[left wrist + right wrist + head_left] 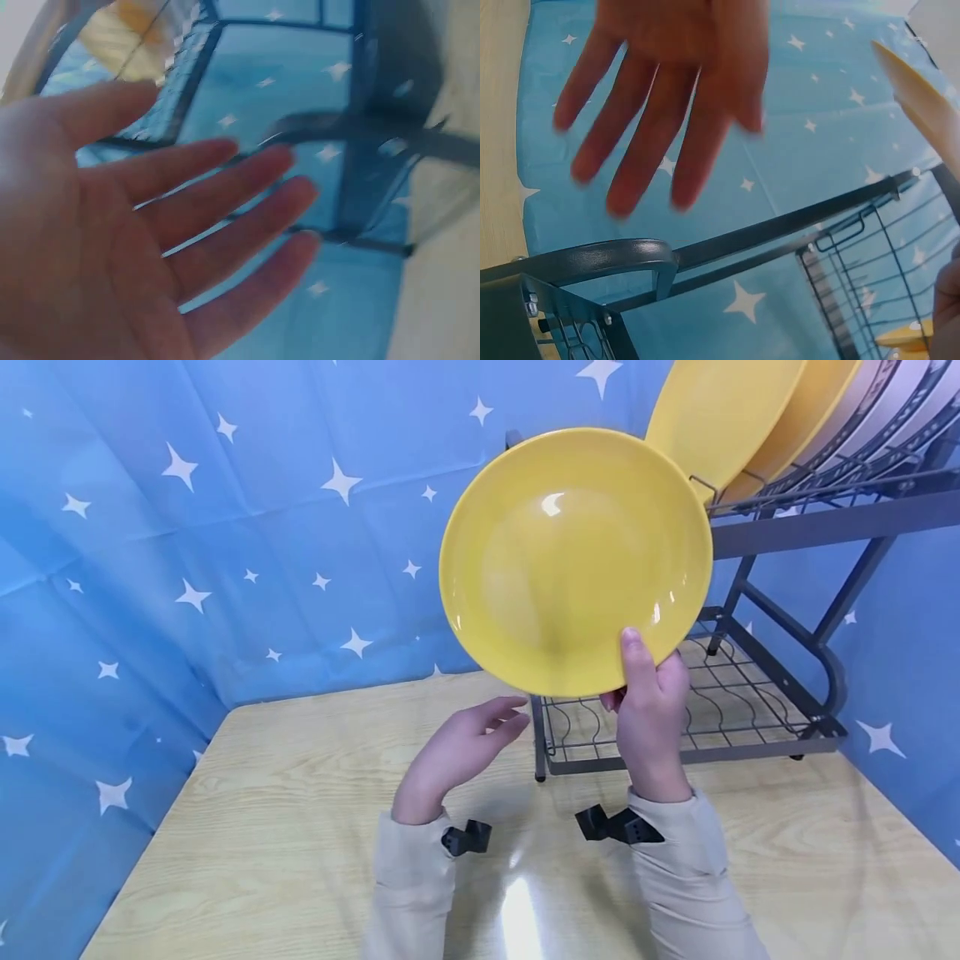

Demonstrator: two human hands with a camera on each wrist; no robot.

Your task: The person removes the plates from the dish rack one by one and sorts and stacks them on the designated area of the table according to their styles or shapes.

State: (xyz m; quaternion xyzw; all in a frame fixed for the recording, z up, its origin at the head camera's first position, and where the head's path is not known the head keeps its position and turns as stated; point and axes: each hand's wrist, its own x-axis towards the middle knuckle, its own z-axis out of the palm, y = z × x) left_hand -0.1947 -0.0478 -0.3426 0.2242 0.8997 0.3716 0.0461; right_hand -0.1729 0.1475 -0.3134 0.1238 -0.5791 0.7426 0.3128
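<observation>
My right hand (654, 727) grips a round, glossy yellow plate (577, 560) by its lower right rim, thumb on the inner face and fingers behind. The plate stands nearly upright, raised in front of the rack (832, 522), its hollow side facing me. Below and left of it, my left hand (465, 747) hovers over the table with fingers loosely bent, holding nothing. The left wrist view has that left hand (150, 217) with fingers spread. In the right wrist view the plate (922, 101) appears edge-on at the right.
The dark metal rack has two tiers. Its upper tier holds more yellow plates (723, 422) and several white plates (892, 402) with dark patterned rims; its lower wire shelf (720, 710) sits near the pale wooden table (277, 810). A blue curtain (247, 518) with white stars hangs behind.
</observation>
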